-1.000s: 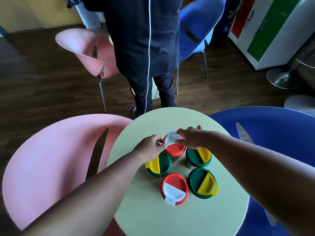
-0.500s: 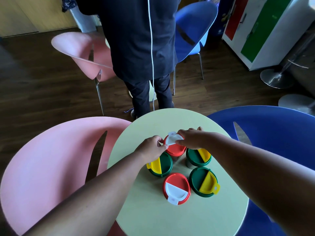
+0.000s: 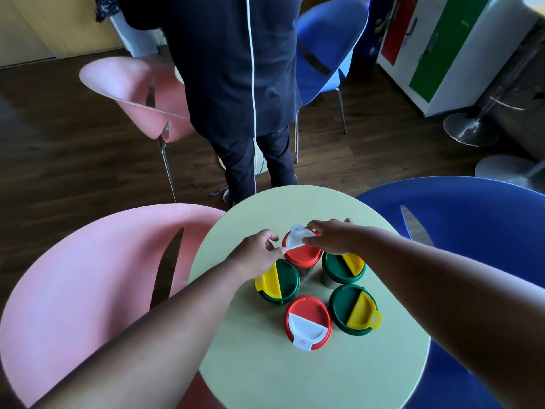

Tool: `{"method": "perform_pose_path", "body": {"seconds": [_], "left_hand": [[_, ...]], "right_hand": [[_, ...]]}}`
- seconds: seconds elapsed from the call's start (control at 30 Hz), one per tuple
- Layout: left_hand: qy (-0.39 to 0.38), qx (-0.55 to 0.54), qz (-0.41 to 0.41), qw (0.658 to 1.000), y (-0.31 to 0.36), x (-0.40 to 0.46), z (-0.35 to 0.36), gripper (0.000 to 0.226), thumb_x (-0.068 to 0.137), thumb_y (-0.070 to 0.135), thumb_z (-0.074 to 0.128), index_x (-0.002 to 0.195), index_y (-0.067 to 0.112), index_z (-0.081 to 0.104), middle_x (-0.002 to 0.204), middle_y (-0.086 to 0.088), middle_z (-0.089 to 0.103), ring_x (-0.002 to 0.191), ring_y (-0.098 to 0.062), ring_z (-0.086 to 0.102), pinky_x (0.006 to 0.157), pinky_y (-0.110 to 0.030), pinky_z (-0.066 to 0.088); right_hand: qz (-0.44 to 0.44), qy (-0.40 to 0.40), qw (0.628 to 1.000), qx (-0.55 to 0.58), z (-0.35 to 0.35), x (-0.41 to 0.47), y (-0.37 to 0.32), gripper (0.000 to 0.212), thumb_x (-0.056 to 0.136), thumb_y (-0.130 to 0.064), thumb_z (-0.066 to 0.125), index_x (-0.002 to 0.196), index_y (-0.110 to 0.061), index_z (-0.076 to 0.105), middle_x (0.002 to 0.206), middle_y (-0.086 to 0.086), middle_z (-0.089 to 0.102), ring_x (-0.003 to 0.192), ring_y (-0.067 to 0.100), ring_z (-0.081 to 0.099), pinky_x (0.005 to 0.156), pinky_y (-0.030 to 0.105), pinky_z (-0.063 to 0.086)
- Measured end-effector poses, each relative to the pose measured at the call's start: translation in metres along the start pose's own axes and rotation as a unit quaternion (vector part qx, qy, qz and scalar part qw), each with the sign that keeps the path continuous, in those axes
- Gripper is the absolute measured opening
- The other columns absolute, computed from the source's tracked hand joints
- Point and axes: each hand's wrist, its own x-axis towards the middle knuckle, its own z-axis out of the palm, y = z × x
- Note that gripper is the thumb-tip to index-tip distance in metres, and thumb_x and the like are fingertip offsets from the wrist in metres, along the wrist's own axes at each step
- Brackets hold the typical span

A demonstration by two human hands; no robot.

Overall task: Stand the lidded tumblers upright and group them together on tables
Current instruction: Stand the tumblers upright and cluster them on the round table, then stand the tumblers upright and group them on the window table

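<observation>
Five lidded tumblers stand on the round table (image 3: 295, 376): two red-lidded ones, the far one (image 3: 303, 255) toward the far edge and the near one (image 3: 308, 321) nearer the middle, and three green-lidded: left (image 3: 280, 281), right (image 3: 343, 265), near right (image 3: 355, 309). Four chairs: two pink (image 3: 73, 290) (image 3: 132, 93), two blue (image 3: 472, 219) (image 3: 327, 39). Two hands work there; one other person stands beyond the far edge.

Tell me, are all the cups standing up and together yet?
Nearly! Five lidded tumblers stand upright in a cluster on the round table. Both hands are on the far red-lidded tumbler: the left hand pinches the edge of its white flap, and the right hand grips its far side. What's left looks like settling that one; no tumbler lies on its side in view.
</observation>
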Motion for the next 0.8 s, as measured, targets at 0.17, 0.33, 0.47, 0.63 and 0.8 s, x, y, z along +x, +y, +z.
{"method": "perform_pose_path", "body": {"seconds": [0.17, 0.33, 0.47, 0.63, 0.8], "left_hand": [[0.058, 0.011, 0.021, 0.998, 0.006, 0.005, -0.015, 0.023, 0.089, 0.043, 0.064, 0.107, 0.03, 0.062, 0.099, 0.011, 0.065, 0.093, -0.015, 0.063, 0.087, -0.032, 0.052], [0.08, 0.069, 0.1, 0.989, 0.031, 0.008, -0.029, 0.018, 0.088, 0.043, 0.064, 0.1, 0.03, 0.065, 0.098, 0.01, 0.066, 0.089, -0.015, 0.063, 0.083, -0.032, 0.053], [0.043, 0.119, 0.166, 0.978, 0.066, 0.006, -0.034, 0.024, 0.084, 0.049, 0.06, 0.099, 0.031, 0.064, 0.091, 0.012, 0.064, 0.086, -0.016, 0.063, 0.079, -0.034, 0.053], [-0.027, 0.205, 0.239, 0.949, 0.118, -0.008, -0.023, 0.023, 0.088, 0.046, 0.06, 0.104, 0.031, 0.064, 0.096, 0.011, 0.068, 0.089, -0.017, 0.063, 0.081, -0.032, 0.052], [-0.095, 0.267, 0.31, 0.908, 0.179, -0.033, 0.016, 0.019, 0.086, 0.047, 0.062, 0.1, 0.033, 0.064, 0.094, 0.012, 0.07, 0.091, -0.017, 0.065, 0.085, -0.034, 0.054]], "right_hand": [[0.005, 0.058, 0.996, 0.065, -0.007, -0.011, 0.008, 0.052, 0.095, -0.059, 0.039, 0.137, -0.03, 0.046, 0.13, 0.007, 0.061, 0.109, 0.028, 0.057, 0.095, 0.043, 0.048], [0.02, 0.179, 0.98, 0.081, -0.022, -0.042, 0.013, 0.035, 0.097, -0.04, 0.049, 0.126, -0.023, 0.06, 0.122, 0.002, 0.065, 0.105, 0.024, 0.061, 0.087, 0.037, 0.053], [0.059, 0.218, 0.971, 0.075, -0.021, -0.078, 0.019, 0.027, 0.093, -0.038, 0.05, 0.11, -0.024, 0.065, 0.103, 0.001, 0.069, 0.088, 0.022, 0.065, 0.078, 0.039, 0.058], [0.126, 0.235, 0.962, 0.062, -0.009, -0.137, 0.03, 0.024, 0.09, -0.043, 0.052, 0.102, -0.028, 0.065, 0.097, 0.001, 0.07, 0.085, 0.024, 0.067, 0.077, 0.036, 0.058], [0.225, 0.23, 0.946, 0.05, 0.013, -0.212, 0.055, 0.028, 0.09, -0.037, 0.051, 0.103, -0.02, 0.068, 0.1, 0.004, 0.069, 0.085, 0.028, 0.062, 0.076, 0.032, 0.056]]}}
